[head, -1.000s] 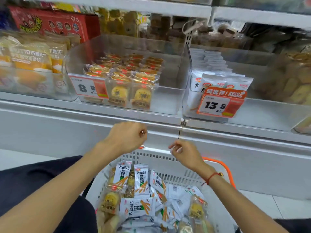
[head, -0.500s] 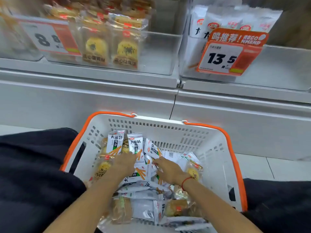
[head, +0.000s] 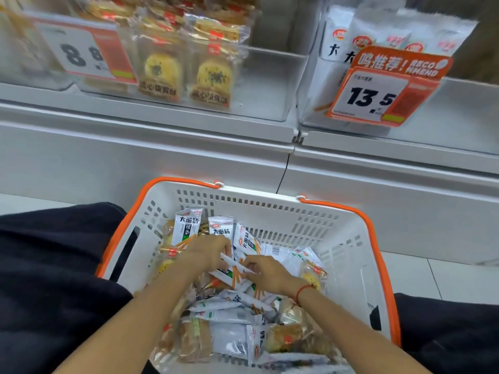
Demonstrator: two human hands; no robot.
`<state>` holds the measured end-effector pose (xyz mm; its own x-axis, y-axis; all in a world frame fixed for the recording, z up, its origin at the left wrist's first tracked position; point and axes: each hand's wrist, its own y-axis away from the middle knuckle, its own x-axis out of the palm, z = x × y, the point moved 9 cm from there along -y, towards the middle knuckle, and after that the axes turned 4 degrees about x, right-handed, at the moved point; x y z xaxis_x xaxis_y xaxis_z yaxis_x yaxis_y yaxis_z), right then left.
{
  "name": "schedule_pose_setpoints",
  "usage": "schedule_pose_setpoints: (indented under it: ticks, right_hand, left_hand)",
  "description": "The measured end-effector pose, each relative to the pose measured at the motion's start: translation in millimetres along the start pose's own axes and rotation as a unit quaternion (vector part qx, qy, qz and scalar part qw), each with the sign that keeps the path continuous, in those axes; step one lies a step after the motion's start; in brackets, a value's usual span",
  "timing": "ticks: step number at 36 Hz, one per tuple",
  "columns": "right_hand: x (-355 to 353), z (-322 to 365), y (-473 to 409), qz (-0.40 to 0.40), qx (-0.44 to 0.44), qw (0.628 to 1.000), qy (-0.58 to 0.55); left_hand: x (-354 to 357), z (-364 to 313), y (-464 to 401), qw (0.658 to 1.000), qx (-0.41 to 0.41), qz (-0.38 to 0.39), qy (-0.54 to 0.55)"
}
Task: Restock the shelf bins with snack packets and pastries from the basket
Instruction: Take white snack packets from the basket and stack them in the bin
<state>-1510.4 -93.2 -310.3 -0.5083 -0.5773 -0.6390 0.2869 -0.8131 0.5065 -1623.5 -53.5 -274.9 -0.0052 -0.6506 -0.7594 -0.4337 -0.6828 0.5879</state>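
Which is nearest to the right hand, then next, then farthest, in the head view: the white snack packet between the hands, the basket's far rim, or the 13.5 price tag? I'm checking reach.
From the right hand:
1. White snack packet, touching its fingers, to its left.
2. Basket's far rim, ahead of it.
3. 13.5 price tag, up on the right shelf bin.

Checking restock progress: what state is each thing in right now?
Basket: on floor, still full of packets.
Left hand: gripping white snack packets.
Right hand: pinching the same packets.
8.8 pastry bin: part filled.
13.5 snack bin: part filled.
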Motion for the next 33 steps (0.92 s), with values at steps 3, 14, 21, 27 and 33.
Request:
schedule_pose_setpoints:
  ticks: [3, 14, 21, 27, 33]
  right_hand:
    - [-26, 7, 4, 0.029, -0.013, 0.999, -0.017]
    - [-165, 77, 40, -0.011, -0.057, 0.998, 0.023]
    - [-237, 117, 88, -0.03, -0.091, 0.99, 0.102]
    - [-306, 145, 157, -0.163, -0.153, 0.973, -0.052]
    - [-367, 147, 213, -0.243, -0.15, 0.949, -0.134]
  left_hand:
    - [-26, -5, 0, 0.996, 0.032, 0.022, 0.075]
    - [-163, -22, 46, 0.971, 0.077, -0.063, 0.216]
    - [-224, -77, 92, 0.915, 0.179, -0.208, 0.297]
    - [-273, -127, 127, 0.842, 0.285, -0.294, 0.352]
    - [-324, -165, 163, 0.749, 0.328, -0.432, 0.38]
